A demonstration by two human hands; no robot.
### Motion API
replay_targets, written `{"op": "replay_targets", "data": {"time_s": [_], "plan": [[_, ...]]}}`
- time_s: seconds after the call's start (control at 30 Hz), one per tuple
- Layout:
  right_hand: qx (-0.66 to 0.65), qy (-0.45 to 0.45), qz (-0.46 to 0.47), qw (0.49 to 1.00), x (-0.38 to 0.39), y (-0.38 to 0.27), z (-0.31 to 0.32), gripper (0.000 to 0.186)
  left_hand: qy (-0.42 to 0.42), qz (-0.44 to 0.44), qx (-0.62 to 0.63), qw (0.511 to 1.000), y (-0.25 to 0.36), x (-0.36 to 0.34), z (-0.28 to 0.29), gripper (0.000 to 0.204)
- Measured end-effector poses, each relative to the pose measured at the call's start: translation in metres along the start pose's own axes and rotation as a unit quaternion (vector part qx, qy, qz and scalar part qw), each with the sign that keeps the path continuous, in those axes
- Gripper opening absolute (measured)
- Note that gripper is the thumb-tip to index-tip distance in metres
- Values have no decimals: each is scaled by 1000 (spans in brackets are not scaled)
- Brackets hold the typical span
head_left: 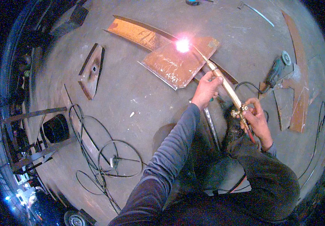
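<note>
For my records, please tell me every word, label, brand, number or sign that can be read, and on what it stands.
None can be read.
Torch: no legible marking.
Angle grinder: anything printed is too small and blurred.
Rusty plate: scuffed, no readable text.

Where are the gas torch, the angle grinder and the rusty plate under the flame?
Gas torch [228, 87], head view: middle of its brass barrel.
Angle grinder [274, 73], head view: dark body.
Rusty plate [175, 64], head view: flat top face.
</note>
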State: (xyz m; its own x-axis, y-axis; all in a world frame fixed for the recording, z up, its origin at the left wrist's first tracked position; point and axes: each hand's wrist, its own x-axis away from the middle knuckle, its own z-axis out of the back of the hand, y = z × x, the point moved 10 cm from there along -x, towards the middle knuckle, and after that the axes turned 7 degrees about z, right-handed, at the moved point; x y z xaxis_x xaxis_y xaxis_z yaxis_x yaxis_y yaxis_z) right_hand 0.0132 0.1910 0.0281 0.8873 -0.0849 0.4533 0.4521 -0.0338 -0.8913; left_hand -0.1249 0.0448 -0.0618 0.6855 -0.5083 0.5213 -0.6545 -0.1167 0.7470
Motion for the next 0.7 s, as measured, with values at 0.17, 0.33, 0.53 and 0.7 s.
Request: {"op": "replay_targets", "data": {"time_s": [0.17, 0.33, 0.53, 0.7], "plan": [[2, -11, 18, 1000, 1, 3, 4, 26, -8, -4, -3, 1000, 2, 1, -5, 28], [1, -6, 10, 1000, 3, 3, 2, 26, -14, -2, 8, 1000, 0, 3, -3, 28], [-9, -10, 6, 1000, 4, 9, 7, 28, -14, 5, -3, 1000, 1, 4, -7, 28], [-15, -15, 17, 1000, 3, 12, 7, 30, -13, 11, 2, 1000, 3, 6, -7, 27]]}}
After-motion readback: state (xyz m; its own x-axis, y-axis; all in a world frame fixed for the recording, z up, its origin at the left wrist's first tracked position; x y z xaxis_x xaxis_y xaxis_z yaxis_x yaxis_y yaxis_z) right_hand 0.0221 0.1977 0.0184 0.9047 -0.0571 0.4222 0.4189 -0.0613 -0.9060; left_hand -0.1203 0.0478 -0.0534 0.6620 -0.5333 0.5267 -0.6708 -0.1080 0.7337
